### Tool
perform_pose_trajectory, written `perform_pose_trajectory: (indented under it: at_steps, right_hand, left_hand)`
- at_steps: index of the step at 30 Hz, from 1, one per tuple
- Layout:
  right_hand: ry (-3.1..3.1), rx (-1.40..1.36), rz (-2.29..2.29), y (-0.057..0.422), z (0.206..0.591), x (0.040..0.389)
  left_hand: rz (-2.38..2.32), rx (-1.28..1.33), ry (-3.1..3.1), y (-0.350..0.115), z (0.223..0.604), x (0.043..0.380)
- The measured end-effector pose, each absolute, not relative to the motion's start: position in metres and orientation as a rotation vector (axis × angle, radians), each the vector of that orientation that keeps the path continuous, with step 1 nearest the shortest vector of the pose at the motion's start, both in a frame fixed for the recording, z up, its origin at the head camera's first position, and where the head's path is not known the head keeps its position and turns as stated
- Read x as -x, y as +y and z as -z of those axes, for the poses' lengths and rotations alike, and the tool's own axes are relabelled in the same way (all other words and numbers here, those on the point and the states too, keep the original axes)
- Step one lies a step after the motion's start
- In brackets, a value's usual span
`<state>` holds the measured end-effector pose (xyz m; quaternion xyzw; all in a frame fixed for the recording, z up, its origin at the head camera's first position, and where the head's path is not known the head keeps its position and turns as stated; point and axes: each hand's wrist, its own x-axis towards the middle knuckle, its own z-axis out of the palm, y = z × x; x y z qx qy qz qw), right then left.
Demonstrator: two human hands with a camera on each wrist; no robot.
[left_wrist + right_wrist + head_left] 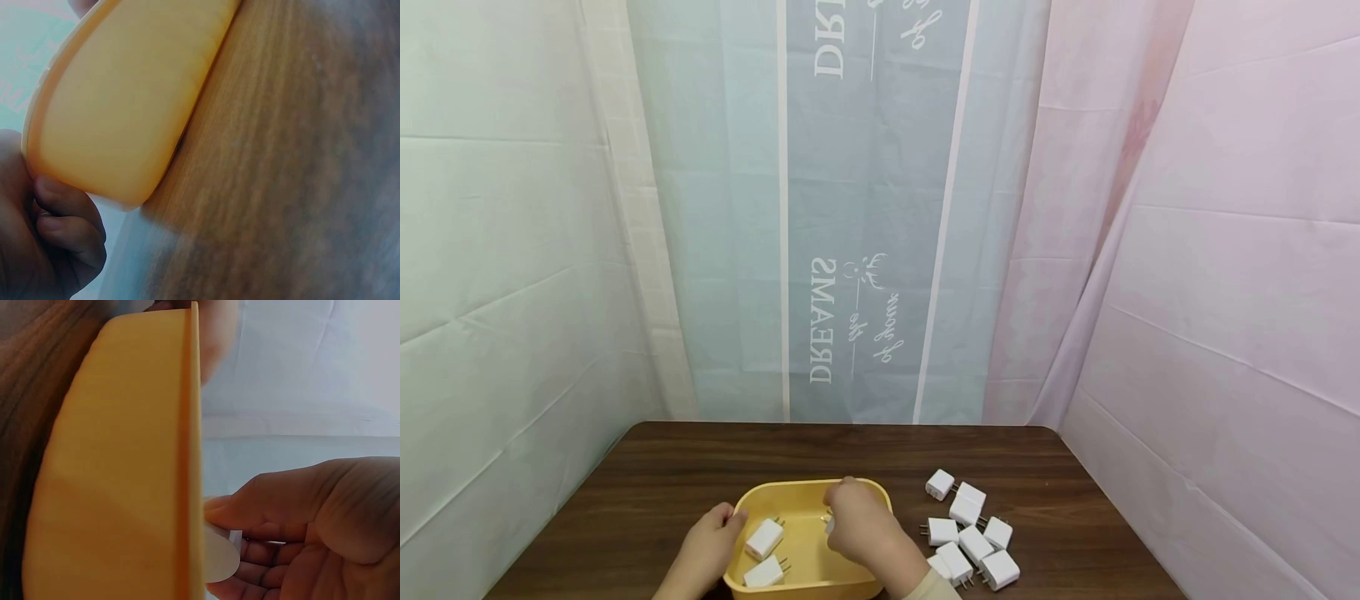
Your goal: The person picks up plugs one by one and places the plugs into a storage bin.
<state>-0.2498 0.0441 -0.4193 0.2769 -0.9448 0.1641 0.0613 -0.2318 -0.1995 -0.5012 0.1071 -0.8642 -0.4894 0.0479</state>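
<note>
A yellow rectangular bin (808, 485) stands near the table's front edge. My left hand (707, 546) grips its left rim, thumb over the edge; the left wrist view shows curled fingers (72, 240) against the bin's corner. Two white plug adapters (765, 539) lie in the left part of the bin, metal prongs pointing right. Over the bin's right side, my right hand (861, 523) pinches another white plug adapter (222, 556) between thumb and fingers. That adapter is mostly covered by the hand in the head view and partly by the bin wall in the right wrist view.
Several more white plug adapters (975, 543) lie in a loose cluster on the dark wooden table (700, 454), right of the bin. Cloth curtains (865, 208) hang behind the table and along both sides.
</note>
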Motion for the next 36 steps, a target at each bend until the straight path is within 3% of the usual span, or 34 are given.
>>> perform_pose_trajectory:
  at_steps: [13, 22, 36]
  right_hand:
    - [-2.877, -0.953, -0.451, 0.032, 0.436, 0.25]
    - [-2.869, -1.259, -0.478, 0.026, 0.449, 0.252]
    - [-2.78, -1.468, -0.484, 0.026, 0.452, 0.258]
  left_hand:
    - [1.49, -0.332, -2.623, -0.2, 0.502, 0.23]
    - [1.499, -0.326, -2.633, -0.199, 0.501, 0.232]
    - [1.488, -0.298, -2.606, -0.2, 0.5, 0.231]
